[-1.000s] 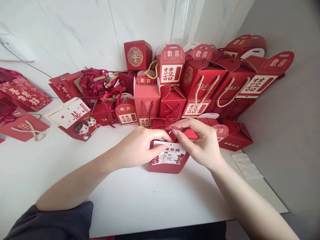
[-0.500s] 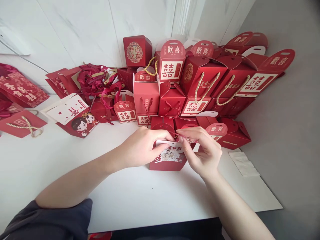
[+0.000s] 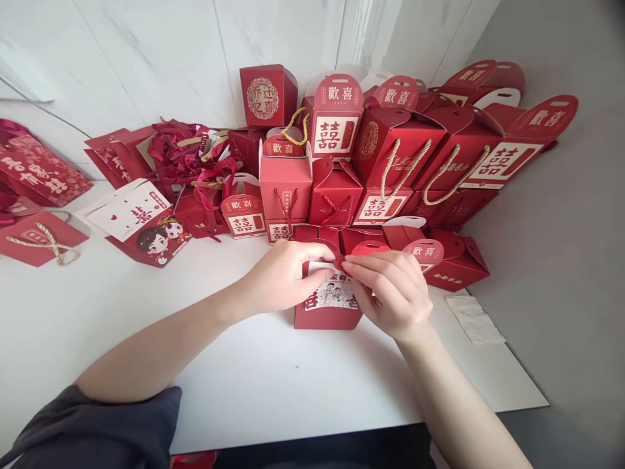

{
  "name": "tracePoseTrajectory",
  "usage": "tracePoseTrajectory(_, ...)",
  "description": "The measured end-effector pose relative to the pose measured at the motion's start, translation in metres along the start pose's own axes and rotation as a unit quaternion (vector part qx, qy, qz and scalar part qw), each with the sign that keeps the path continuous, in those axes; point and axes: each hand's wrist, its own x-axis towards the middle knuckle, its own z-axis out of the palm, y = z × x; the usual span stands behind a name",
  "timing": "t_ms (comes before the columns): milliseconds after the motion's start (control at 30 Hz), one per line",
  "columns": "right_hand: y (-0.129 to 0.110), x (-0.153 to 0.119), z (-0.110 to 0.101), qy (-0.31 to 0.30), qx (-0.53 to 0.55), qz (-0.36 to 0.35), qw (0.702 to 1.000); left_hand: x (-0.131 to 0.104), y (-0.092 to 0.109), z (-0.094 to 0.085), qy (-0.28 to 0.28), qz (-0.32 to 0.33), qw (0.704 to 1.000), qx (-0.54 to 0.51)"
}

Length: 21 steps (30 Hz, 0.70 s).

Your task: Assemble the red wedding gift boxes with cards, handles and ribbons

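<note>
Our left hand (image 3: 283, 277) has a narrow grip on the upper edge of a red box (image 3: 329, 318), thumb against its front and forefinger over the top. Our right hand (image 3: 393, 286) comes in from the other side with its fingertips drawn together on a small red piece (image 3: 338, 262) at the box's top, just beside our left fingertips; we cannot tell whether that piece belongs to the box. The box stands upright on the white surface (image 3: 244, 391), between our hands, its front printed with a couple in wedding dress.

Right behind it we see a row of low red boxes (image 3: 452, 260), and beyond these a stack of red boxes (image 3: 390, 153), some with cord handles, close to the pale wall (image 3: 161, 58). A folded white tissue (image 3: 476, 319) lies to the right of our right hand. Farther left sit a box with two cartoon faces (image 3: 156, 241), a tangle of dark red ribbons (image 3: 183, 153) behind it and, at the far left, a red box with a twisted cord handle (image 3: 29, 244).
</note>
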Motion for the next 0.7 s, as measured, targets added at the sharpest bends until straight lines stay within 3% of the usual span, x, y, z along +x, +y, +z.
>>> tracePoseTrajectory(100,0.002,-0.003,-0.002,-0.009,-0.042,-0.036,0.998,0.000,0.000,0.000,-0.002,-0.002,1.000,0.001)
tracePoseTrajectory(267,0.001,-0.011,-0.007,-0.078,-0.070,-0.062,0.993,0.001,0.000,-0.002,-0.013,0.003,1.000,-0.021)
tracePoseTrajectory(333,0.000,-0.012,-0.007,-0.073,-0.060,-0.070,0.993,0.002,0.000,-0.005,-0.027,0.009,0.999,-0.044)
tracePoseTrajectory(533,-0.003,-0.006,0.003,-0.002,0.053,0.021,0.998,0.001,-0.001,-0.014,-0.089,0.004,0.991,-0.100)
tracePoseTrajectory(700,-0.006,-0.004,0.003,-0.002,0.084,0.052,0.995,0.001,-0.004,-0.010,-0.058,0.015,0.998,-0.022)
